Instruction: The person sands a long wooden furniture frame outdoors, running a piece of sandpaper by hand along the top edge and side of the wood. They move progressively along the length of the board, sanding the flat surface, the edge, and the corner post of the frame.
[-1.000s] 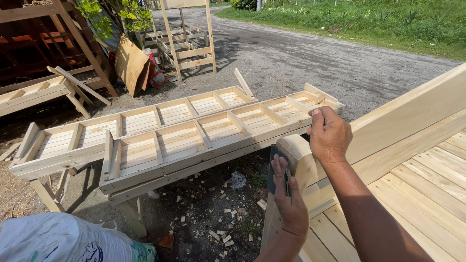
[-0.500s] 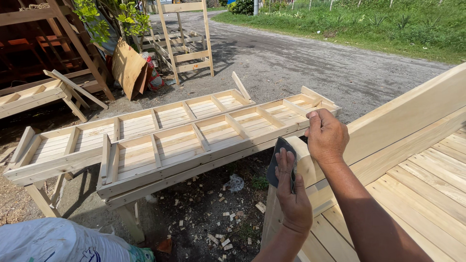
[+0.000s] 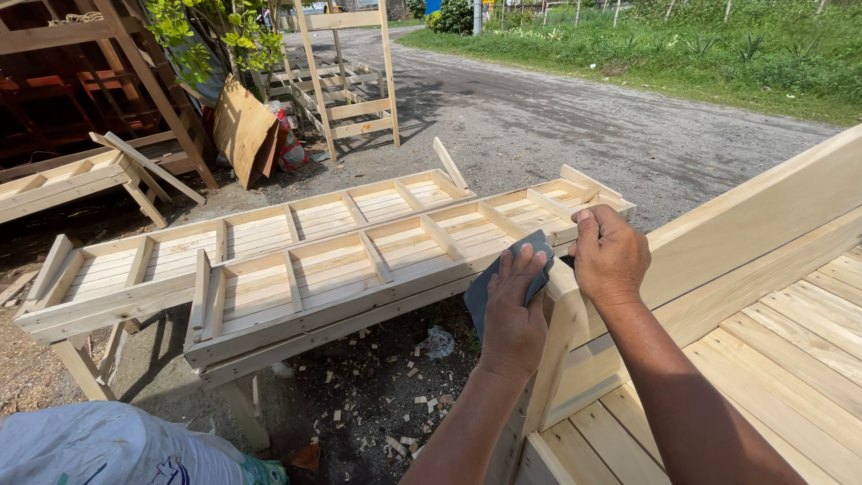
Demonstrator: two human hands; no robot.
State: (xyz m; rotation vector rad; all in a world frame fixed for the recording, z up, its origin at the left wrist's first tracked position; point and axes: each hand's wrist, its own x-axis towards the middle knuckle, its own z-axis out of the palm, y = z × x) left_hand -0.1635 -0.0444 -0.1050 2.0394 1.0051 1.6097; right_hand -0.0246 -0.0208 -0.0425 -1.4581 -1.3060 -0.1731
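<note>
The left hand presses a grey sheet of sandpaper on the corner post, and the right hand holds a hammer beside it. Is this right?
Not quite. In the head view the right hand holds no hammer; it grips the top of the corner post bare. The left hand does press the grey sandpaper there.

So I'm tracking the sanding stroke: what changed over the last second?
The left hand slid its grey sandpaper sheet up the pale wooden corner post, nearer the right hand. The right hand stayed gripping the post top; the slatted wooden frames did not move.
</note>
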